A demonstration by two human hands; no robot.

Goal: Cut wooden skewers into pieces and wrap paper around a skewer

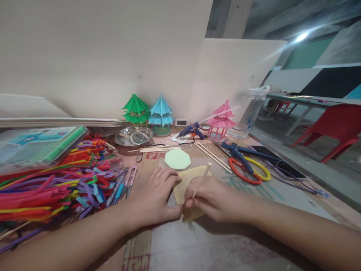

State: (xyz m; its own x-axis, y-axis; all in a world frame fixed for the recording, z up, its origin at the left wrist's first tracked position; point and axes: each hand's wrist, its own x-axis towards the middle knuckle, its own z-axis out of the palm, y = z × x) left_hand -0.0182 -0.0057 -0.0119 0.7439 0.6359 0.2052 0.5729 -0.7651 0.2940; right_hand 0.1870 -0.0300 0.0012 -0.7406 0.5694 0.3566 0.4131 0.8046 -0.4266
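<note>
Seemingly mid-rubbing, the right hand [211,197] pinched a wooden stick [202,178] over a yellow sheet [185,179]; the left hand [158,195], digits apart, lay at its nine o'clock, probably needed next for bracing.

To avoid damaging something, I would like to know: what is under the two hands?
The yellow sheet lies partly under the left hand and the right hand, over a printed board. What the hands cover cannot be seen.
</note>
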